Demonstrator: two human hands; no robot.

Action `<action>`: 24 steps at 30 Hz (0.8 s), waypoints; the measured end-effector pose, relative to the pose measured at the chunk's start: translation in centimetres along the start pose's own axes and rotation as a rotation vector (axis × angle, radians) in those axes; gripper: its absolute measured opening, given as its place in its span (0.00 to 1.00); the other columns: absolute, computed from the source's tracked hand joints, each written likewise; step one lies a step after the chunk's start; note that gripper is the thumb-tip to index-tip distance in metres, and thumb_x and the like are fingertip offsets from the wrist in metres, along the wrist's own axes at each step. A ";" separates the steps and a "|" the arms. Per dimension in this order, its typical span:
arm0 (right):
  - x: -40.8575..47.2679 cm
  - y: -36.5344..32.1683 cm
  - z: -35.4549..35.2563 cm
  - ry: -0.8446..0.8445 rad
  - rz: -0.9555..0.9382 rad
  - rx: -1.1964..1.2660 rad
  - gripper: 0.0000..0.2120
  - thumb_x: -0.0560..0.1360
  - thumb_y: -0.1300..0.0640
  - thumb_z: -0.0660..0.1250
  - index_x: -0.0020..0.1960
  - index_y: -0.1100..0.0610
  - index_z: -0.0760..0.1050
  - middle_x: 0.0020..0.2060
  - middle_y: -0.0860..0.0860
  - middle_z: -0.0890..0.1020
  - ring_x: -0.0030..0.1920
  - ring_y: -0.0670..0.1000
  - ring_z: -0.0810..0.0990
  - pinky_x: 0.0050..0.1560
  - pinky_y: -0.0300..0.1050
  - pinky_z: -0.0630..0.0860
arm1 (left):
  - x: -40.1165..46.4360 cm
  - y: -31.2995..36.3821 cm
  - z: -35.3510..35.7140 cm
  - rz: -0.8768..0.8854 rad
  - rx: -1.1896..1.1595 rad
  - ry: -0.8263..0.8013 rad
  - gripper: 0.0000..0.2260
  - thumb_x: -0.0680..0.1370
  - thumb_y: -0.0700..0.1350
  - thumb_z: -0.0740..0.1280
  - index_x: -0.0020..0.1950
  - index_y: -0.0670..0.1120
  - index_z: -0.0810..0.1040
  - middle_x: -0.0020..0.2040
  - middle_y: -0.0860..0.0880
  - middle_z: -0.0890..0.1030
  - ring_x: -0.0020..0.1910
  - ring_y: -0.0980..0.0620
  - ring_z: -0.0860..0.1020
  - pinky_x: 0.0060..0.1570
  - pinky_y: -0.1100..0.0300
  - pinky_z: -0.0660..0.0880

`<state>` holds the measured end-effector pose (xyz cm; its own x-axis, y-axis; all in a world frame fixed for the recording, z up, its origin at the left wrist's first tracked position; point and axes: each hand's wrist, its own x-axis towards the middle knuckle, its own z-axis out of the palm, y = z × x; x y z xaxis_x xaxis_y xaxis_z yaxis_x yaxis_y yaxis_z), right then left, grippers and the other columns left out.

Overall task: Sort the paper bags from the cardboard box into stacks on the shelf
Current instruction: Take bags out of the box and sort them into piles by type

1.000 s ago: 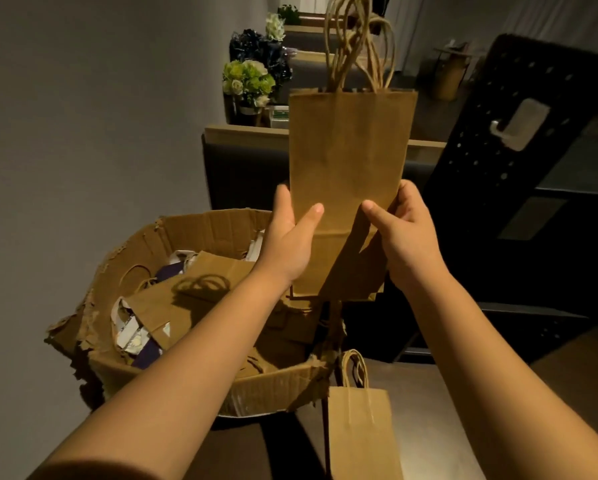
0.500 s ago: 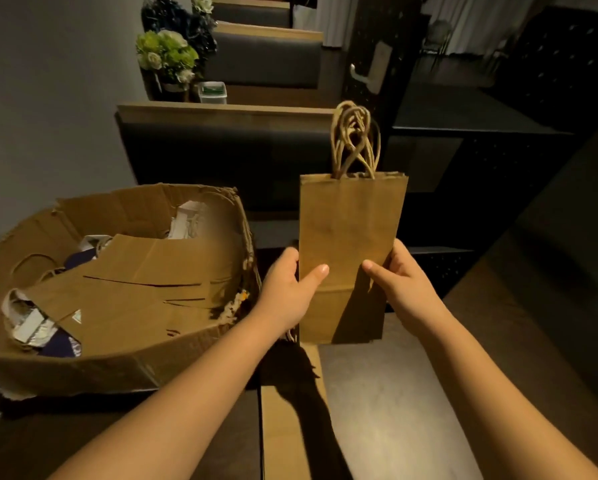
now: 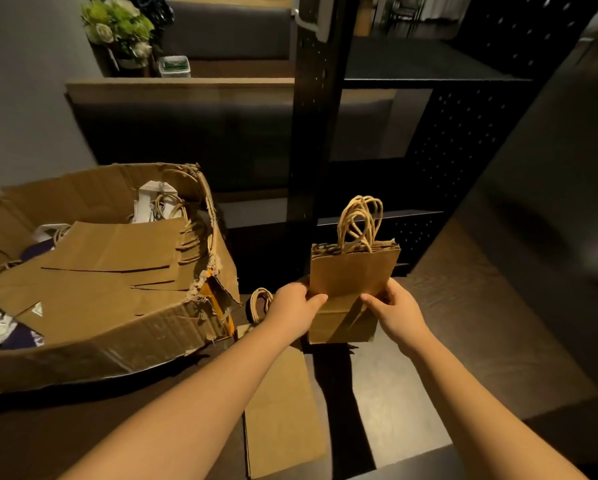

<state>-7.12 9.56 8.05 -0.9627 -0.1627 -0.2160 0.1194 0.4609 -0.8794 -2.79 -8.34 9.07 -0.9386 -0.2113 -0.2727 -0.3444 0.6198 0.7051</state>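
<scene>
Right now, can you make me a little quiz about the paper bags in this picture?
1. True or false: only one hand holds the upright brown paper bag.
2. Where does the flat paper bag lie? A) in the cardboard box B) on the dark surface, partly under the left arm C) beside the flowers
3. Fill in: the held bag's rope handles point ____.

Key: 1. False: the left hand and the right hand both pinch it. 2. B. 3. Up.

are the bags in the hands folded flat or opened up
Folded flat. The brown paper bags form a thin bundle, top edges layered together, twine handles upright. The left hand and right hand hold the sides.
</scene>
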 end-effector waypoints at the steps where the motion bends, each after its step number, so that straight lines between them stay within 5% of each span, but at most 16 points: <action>1: 0.1 0.3 -0.1 -0.002 0.007 -0.006 0.11 0.79 0.55 0.65 0.60 0.48 0.72 0.51 0.43 0.79 0.54 0.47 0.78 0.54 0.45 0.76 | 0.2 -0.1 0.3 -0.009 0.016 -0.011 0.12 0.81 0.53 0.62 0.45 0.45 0.76 0.40 0.48 0.77 0.42 0.51 0.78 0.42 0.58 0.74; 8: 0.3 1.4 -0.8 -0.022 0.058 -0.018 0.17 0.78 0.58 0.66 0.66 0.52 0.70 0.58 0.47 0.78 0.58 0.50 0.77 0.56 0.44 0.74 | 0.9 -0.3 2.3 0.003 0.125 -0.036 0.11 0.82 0.52 0.60 0.51 0.45 0.74 0.40 0.50 0.74 0.42 0.50 0.75 0.39 0.61 0.68; 11: 0.3 1.7 -0.9 -0.021 0.061 -0.015 0.19 0.77 0.59 0.67 0.67 0.54 0.69 0.58 0.47 0.77 0.59 0.50 0.76 0.59 0.47 0.74 | 1.1 -0.7 2.8 0.020 0.095 -0.050 0.11 0.81 0.51 0.63 0.60 0.47 0.73 0.49 0.49 0.77 0.49 0.49 0.77 0.45 0.61 0.70; 15: 0.6 1.8 -0.6 -0.037 0.084 -0.032 0.18 0.79 0.61 0.65 0.67 0.53 0.67 0.59 0.47 0.76 0.62 0.51 0.75 0.62 0.50 0.73 | 1.3 -1.2 3.1 -0.013 0.135 -0.068 0.11 0.81 0.50 0.62 0.57 0.44 0.74 0.40 0.50 0.72 0.41 0.50 0.73 0.39 0.61 0.69; 24: 1.0 2.4 0.0 -0.054 0.071 -0.065 0.17 0.81 0.60 0.61 0.68 0.52 0.67 0.61 0.49 0.76 0.63 0.52 0.74 0.63 0.51 0.72 | 1.6 -1.6 3.6 -0.029 0.325 -0.098 0.14 0.84 0.48 0.56 0.57 0.40 0.76 0.46 0.44 0.76 0.47 0.46 0.77 0.43 0.57 0.70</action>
<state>-7.84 10.51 5.75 -0.9377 -0.1732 -0.3011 0.1696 0.5280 -0.8321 -3.71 -6.92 5.13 -0.9166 -0.1690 -0.3622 -0.3322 0.8262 0.4551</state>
